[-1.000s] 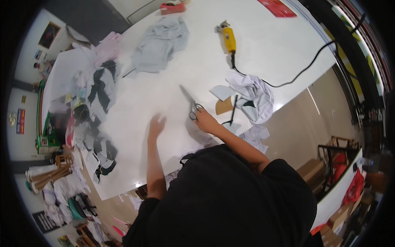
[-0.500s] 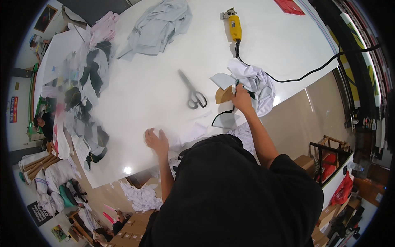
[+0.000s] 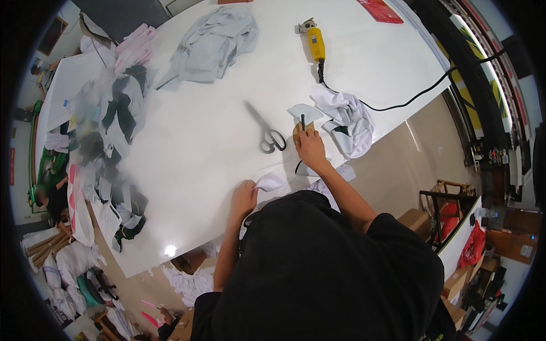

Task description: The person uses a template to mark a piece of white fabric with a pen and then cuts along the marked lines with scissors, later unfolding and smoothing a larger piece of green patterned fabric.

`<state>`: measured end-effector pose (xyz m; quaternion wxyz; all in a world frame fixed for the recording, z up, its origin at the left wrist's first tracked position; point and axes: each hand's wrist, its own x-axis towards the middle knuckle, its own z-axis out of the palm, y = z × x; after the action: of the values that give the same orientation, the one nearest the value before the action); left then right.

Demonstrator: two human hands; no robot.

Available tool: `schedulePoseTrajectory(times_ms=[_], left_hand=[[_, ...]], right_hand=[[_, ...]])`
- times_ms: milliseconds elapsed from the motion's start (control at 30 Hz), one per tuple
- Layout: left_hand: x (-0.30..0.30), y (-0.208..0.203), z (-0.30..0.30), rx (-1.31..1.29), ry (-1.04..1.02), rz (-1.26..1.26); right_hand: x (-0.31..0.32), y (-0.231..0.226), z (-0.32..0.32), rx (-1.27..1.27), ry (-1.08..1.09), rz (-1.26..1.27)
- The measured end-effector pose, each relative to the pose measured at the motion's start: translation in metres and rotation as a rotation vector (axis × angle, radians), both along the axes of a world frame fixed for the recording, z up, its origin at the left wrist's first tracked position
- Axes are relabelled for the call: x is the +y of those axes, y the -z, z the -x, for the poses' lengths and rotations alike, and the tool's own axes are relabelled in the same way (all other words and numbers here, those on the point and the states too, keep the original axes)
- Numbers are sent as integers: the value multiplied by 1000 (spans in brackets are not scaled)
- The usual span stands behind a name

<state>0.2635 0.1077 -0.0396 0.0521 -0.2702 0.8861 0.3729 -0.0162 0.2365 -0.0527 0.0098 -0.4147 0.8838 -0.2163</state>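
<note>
Brown cardboard piece (image 3: 298,134) lies flat on the white table (image 3: 199,142), pinned under your right hand (image 3: 311,149), fingers pressed down on it. A dark pen (image 3: 303,122) runs along it, long axis pointing away from you toward the grey fabric piece (image 3: 304,111). Your left hand (image 3: 243,199) pinches a small white fabric scrap (image 3: 271,182) near the table edge. Black-handled scissors (image 3: 267,132) lie just left of the cardboard, blades pointing up-left, handles toward you.
</note>
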Motion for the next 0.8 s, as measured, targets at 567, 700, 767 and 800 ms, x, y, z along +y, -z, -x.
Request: schedulePoseTrajectory(times_ms=[567,700,767,800], left_hand=[[-12,-410,-58,888,762,-1731],[-29,-408,-73,978,800,-1588],[-41,-402,-75,1089,867,-1430],[-44,-398,-82,1139,819,-1366]], right_hand=[[39,-10,75,253,507,-7],[68,-6,82,195,668,-121],[107,5,100,20,614,-61],[127,6,108,-56,569,-12]])
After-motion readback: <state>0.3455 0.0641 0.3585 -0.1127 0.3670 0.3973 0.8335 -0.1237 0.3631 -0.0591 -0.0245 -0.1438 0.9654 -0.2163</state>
